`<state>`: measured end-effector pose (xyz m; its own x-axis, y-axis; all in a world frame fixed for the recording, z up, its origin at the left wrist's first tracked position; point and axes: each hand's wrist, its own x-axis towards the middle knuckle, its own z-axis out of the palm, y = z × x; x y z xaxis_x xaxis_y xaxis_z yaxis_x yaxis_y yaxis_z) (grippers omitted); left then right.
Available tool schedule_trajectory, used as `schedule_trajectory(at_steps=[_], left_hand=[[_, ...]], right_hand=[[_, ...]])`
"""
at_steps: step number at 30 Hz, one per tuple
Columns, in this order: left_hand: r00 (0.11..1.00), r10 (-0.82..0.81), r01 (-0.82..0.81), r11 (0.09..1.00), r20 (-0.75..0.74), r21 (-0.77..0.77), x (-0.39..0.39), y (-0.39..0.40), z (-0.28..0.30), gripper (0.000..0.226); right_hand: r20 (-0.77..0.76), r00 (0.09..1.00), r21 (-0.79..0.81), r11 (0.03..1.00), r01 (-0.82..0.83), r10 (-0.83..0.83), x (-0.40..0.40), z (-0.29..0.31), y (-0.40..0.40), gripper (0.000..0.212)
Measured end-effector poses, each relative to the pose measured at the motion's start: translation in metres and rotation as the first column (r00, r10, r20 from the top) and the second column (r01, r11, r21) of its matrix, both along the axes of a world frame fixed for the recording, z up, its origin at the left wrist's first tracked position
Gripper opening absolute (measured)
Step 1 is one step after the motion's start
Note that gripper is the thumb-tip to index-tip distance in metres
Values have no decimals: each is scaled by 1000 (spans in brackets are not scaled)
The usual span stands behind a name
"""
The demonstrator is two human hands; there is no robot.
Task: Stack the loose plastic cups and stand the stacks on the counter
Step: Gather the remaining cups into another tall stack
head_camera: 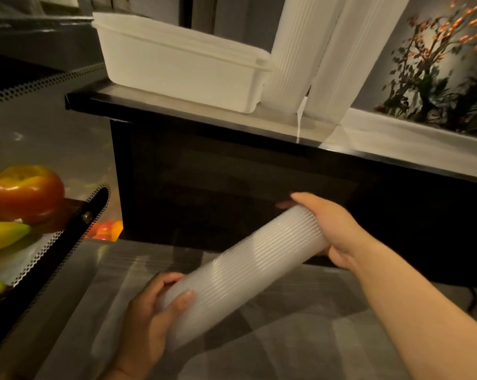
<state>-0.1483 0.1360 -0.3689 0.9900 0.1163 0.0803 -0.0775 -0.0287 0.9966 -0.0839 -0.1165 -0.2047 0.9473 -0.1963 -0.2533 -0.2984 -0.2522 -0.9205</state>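
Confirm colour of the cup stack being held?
Translucent white, ribbed with rims; the cup stack shows in the head view.

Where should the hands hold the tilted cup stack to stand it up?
At both ends, as now: the left hand wraps the lower end of the cup stack, the right hand the upper end. The stack is long and ribbed, so a middle grip might let it flex or separate.

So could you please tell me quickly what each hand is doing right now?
Left hand: closed around the lower end of the long translucent ribbed plastic cup stack.
Right hand: closed around its upper end.
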Motion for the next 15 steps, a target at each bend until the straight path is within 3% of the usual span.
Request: schedule_trajectory(at_steps=[5,11,15], left_hand=[[998,-35,33,999,-52,-42,-4,-1,17,6],[983,-57,75,992,-175,99,7,-5,50,26],[950,-273,293,948,-154,122,-12,-33,115,52]], right_hand=[[-139,990,-38,999,32,-37,-31,24,7,30],[-135,991,-250,967,-55,21,-54,99,7,43],[15,1000,-328,944,-17,23,-59,170,-7,45]])
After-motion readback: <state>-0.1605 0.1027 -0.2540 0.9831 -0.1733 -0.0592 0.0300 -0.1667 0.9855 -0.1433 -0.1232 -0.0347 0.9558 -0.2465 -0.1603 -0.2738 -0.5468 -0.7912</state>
